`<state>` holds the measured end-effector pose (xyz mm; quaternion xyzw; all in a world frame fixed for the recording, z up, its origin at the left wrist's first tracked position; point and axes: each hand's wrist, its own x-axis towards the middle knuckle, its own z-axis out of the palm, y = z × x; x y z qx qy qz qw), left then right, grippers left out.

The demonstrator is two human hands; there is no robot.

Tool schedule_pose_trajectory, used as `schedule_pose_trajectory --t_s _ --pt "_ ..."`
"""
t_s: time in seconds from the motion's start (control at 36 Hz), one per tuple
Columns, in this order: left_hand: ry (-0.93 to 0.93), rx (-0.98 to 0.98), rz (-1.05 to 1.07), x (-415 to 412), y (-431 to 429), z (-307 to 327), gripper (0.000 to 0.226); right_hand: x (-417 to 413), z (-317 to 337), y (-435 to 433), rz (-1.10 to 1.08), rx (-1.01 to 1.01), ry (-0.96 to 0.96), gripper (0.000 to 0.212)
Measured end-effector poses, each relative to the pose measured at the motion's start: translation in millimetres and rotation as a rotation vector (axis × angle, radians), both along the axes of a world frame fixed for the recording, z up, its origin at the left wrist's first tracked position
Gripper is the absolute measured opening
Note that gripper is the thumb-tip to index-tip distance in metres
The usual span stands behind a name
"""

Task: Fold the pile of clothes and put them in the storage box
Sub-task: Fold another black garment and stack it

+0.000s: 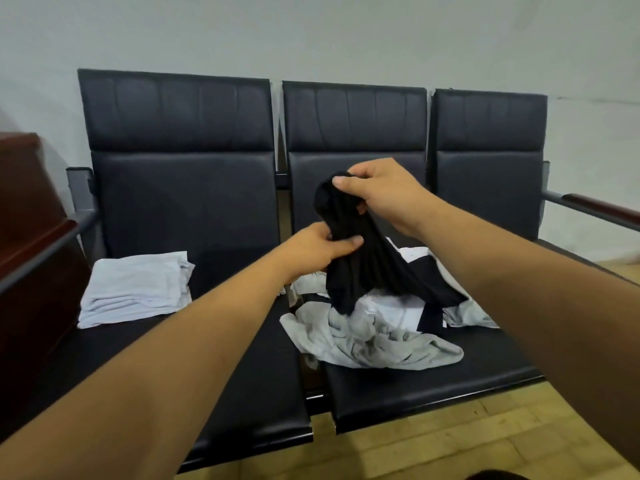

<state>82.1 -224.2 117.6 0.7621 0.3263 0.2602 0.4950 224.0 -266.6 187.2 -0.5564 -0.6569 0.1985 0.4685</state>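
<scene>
A black garment hangs bunched above the middle seat. My right hand grips its top end, thumb over the cloth. Lower down, my left hand holds the same garment around its middle. Its lower end drapes onto a loose pile of clothes of grey, white and black pieces on the middle seat. A folded white garment lies on the left seat. No storage box is in view.
A row of three black padded seats stands against a pale wall. Metal armrests with wooden tops flank it, one on the right. Dark red wooden furniture stands at the left. Yellowish floor tiles show below the seats.
</scene>
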Motion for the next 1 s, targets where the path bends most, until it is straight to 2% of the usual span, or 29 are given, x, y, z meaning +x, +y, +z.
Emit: schedule_pose_trajectory --t_s 0.06,0.11,0.17,0.19,0.22,0.28,0.33,0.39,0.47,0.53,0.61,0.69,0.78,0.86,1.0 --pt "-0.116 -0.081 0.038 -2 0 2 0.026 6 -8 1 -0.037 -0.012 0.088 0.003" --pt "-0.269 -0.179 0.056 -8 0 6 0.026 14 -22 3 -0.089 -0.052 0.135 0.032" --pt "-0.442 -0.28 0.093 -12 -1 13 0.023 17 -38 -2 -0.159 -0.138 0.031 0.065" --pt "-0.512 -0.314 0.124 -14 -1 18 0.021 16 -46 -5 -0.155 -0.197 -0.025 0.072" --pt "-0.56 -0.33 0.155 -16 -2 24 0.019 14 -52 -9 -0.123 -0.256 -0.063 0.069" --pt "-0.583 -0.306 0.219 -21 -6 36 0.018 8 -64 -11 -0.059 -0.308 -0.139 0.044" --pt "-0.563 -0.265 0.274 -25 -7 45 0.016 2 -69 -9 -0.041 -0.223 -0.18 0.019" --pt "-0.575 -0.268 0.302 -32 -7 50 0.017 -3 -67 -5 -0.06 -0.11 -0.153 0.006" --pt "-0.674 -0.332 0.284 -47 -7 57 0.025 -14 -57 1 -0.039 -0.051 0.034 0.01" --pt "-0.703 -0.37 0.212 -61 -8 60 0.037 -25 -45 3 0.024 -0.098 0.229 0.018" --pt "-0.572 -0.403 0.054 -84 -14 52 0.054 -47 -30 1 0.141 -0.212 0.546 0.026" --pt "-0.499 -0.41 0.046 -102 -26 33 0.036 -70 -32 0 0.196 -0.296 0.67 0.019" --pt "-0.556 -0.471 0.13 -123 -33 7 0.032 -92 -53 1 0.14 -0.341 0.632 0.014" --pt "-0.63 -0.567 0.202 -145 -41 -20 0.031 -108 -82 2 0.169 -0.359 0.524 0.022" --pt "-0.5 -0.513 0.336 -173 -49 -61 0.033 -140 -125 5 0.207 -0.344 0.287 0.006"
